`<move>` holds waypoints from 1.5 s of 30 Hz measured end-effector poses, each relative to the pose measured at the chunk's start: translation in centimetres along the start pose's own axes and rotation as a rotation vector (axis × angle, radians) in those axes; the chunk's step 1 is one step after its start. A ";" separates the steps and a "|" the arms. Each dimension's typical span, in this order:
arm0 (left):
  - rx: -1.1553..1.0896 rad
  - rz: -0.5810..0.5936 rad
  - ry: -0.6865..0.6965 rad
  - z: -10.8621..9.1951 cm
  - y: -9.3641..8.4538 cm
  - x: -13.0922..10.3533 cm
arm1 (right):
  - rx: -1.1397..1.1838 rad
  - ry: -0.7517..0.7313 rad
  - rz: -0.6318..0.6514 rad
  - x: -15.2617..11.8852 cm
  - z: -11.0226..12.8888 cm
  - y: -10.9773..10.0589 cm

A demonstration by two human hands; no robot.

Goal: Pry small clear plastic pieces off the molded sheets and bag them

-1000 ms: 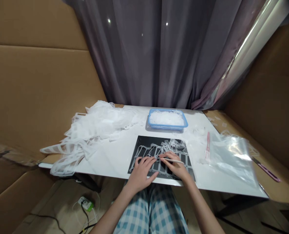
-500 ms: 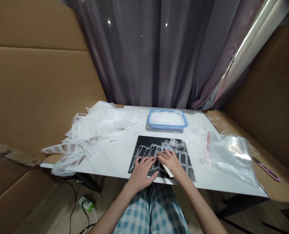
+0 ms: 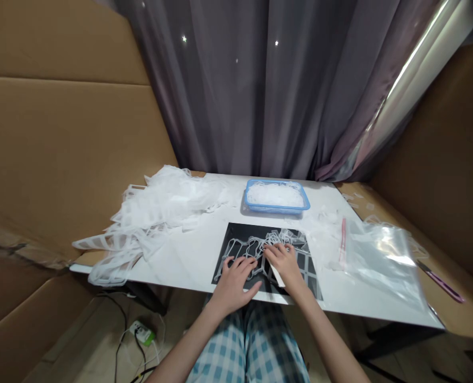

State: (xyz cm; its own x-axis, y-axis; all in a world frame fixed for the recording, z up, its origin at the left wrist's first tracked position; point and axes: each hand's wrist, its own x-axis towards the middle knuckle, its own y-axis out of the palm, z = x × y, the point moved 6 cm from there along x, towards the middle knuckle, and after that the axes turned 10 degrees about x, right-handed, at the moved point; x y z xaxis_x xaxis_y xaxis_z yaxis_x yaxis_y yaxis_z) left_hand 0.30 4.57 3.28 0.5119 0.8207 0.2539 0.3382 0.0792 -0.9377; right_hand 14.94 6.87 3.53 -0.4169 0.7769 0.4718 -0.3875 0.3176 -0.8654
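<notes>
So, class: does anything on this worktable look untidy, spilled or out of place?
Yes. A heap of white plastic strips spills over the table's left edge, and loose scraps lie scattered beside the blue basket.

Mat (image 3: 236, 234) lies at table (image 3: 196, 255) near edge, centre. On mat: cut-out strips (image 3: 256, 246), w/ left hand (image 3: 236, 276) and right hand (image 3: 286, 263) resting on them side by side. Behind mat: tray (image 3: 276, 197) w/ small pieces in it. Left of mat: big heap of scrap (image 3: 156, 213), hanging over table edge. Right of mat: bag (image 3: 375, 255); beyond it, knife (image 3: 439, 279) on cardboard.
</notes>
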 end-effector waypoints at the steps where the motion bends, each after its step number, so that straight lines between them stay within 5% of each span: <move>1: -0.005 0.003 -0.002 0.0 0.0 0.0 | 0.006 0.001 0.009 0.1 0.1 -0.2; 10: 0.010 0.026 -0.013 -0.1 0.0 0.0 | 0.095 0.163 -0.054 0.0 -0.7 -0.7; 25: 0.096 0.086 0.131 -0.7 0.9 0.0 | 0.231 0.054 0.067 1.8 -0.7 -0.7; 33: -0.080 -0.053 0.067 -0.2 0.0 -0.3 | 0.442 0.103 0.141 1.8 -1.3 -1.1; 42: -0.123 -0.045 0.036 -0.2 -0.4 -0.3 | 0.887 0.413 -0.087 1.1 -3.3 -3.2; 45: -0.088 -0.069 0.005 -0.1 -0.6 -0.3 | 0.928 0.373 -0.058 1.3 -2.1 -2.8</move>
State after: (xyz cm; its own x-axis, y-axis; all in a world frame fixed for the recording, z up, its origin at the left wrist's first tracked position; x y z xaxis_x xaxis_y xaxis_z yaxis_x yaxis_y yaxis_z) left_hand 0.04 4.23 3.76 0.4890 0.8119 0.3190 0.4412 0.0853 -0.8933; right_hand 17.25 8.13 6.17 -0.1541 0.9451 0.2882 -0.9536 -0.0660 -0.2938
